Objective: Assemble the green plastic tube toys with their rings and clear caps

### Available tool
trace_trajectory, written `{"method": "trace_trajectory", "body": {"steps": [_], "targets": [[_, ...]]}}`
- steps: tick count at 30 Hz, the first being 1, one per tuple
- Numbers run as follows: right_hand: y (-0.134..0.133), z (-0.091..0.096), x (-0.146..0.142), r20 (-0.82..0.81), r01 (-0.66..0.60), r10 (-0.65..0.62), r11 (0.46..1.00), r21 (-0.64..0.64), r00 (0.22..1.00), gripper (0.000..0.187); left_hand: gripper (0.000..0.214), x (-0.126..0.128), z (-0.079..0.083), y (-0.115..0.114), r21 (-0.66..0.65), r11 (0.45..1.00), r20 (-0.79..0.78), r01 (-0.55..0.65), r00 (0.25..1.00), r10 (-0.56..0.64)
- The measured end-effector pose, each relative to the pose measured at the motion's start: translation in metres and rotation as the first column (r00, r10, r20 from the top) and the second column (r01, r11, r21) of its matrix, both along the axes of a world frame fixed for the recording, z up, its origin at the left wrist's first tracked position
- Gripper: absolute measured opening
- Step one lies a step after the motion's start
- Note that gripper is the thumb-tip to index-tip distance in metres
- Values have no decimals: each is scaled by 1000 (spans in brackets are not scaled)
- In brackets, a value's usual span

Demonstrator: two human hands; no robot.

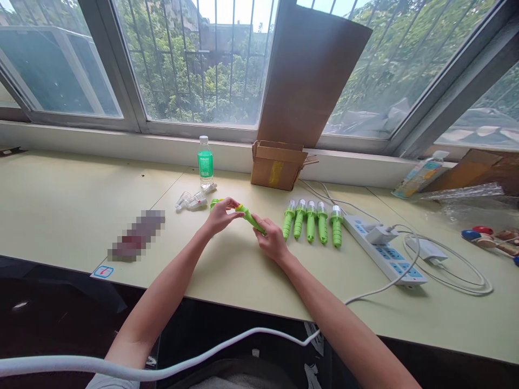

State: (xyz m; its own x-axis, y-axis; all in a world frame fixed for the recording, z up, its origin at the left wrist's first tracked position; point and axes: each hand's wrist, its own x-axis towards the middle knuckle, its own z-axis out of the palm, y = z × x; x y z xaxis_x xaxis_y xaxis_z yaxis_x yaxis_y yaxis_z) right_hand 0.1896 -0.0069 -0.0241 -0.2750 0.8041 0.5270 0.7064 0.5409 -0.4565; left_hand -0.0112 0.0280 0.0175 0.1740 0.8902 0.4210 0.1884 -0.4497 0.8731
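A green ridged handle [252, 218] with a yellow end slants between my two hands above the table. My right hand [271, 237] is closed around its lower part. At the yellow end, the fingers of my left hand [222, 215] are pinched together; whether a small part sits between them is too small to tell. Another green piece [214, 203] shows partly behind my left hand. Several clear plastic caps [191, 201] lie loose on the table just beyond it. To the right of my right hand, several green handles with clear tops [311, 220] lie side by side in a row.
A bottle with a green label [205, 165] stands near the windowsill, beside a cardboard box [278, 166]. On the right lie a white power strip [385, 251] and looped cables. A white cable [211, 354] crosses low in front of me. A blurred object [138, 237] lies left.
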Motion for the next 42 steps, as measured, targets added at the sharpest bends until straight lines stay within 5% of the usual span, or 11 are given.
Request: {"method": "trace_trajectory", "body": {"steps": [21, 42], "targets": [[2, 0, -1, -298, -49, 20, 995, -90, 954, 46, 42, 3, -2, -3, 78, 996, -63, -38, 997, 43], [-1, 6, -7, -606, -203, 12, 947, -249, 796, 47, 36, 2, -2, -3, 183, 977, -137, -106, 982, 132]]}}
